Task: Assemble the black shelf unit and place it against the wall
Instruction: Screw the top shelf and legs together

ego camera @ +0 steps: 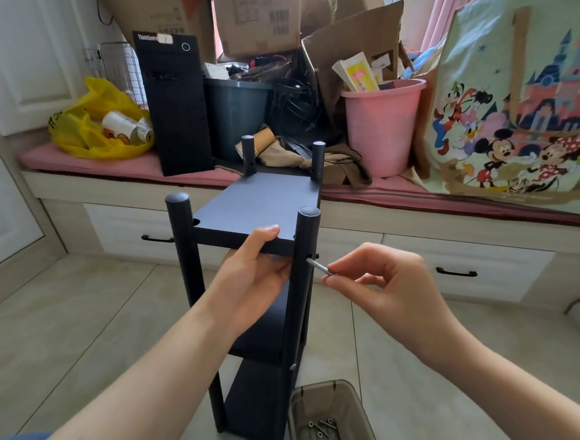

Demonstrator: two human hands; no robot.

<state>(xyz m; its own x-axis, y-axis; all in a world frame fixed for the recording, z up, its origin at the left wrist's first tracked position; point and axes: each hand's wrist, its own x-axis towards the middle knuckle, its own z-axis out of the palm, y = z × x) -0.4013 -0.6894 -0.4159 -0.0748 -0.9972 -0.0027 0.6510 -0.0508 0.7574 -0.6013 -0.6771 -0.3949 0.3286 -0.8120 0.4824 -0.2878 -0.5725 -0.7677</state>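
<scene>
assembly is judged to be close to its end: the black shelf unit [262, 204] is stood upright on the tiled floor [85, 325], just in front of the window seat [420, 194], with three boards seen between four round posts. the near edge of the top board is gripped by the left hand [254, 275], thumb laid on top and fingers curled beneath, apparently so that the board is held level and lined up with the hole in the front right post [306, 238]. a silver bolt [318, 265] is pinched between thumb and forefinger of the right hand [380, 281], and its tip is set at that hole at a slight tilt; whether it is already threaded cannot be told. a translucent tray [321, 384] is set on the floor just beside the unit's foot, with spare screws [322, 426] lying in it, so that fasteners are within reach. the unit is not yet placed against a wall. the bolt is judged to need straightening before it is driven home.
</scene>
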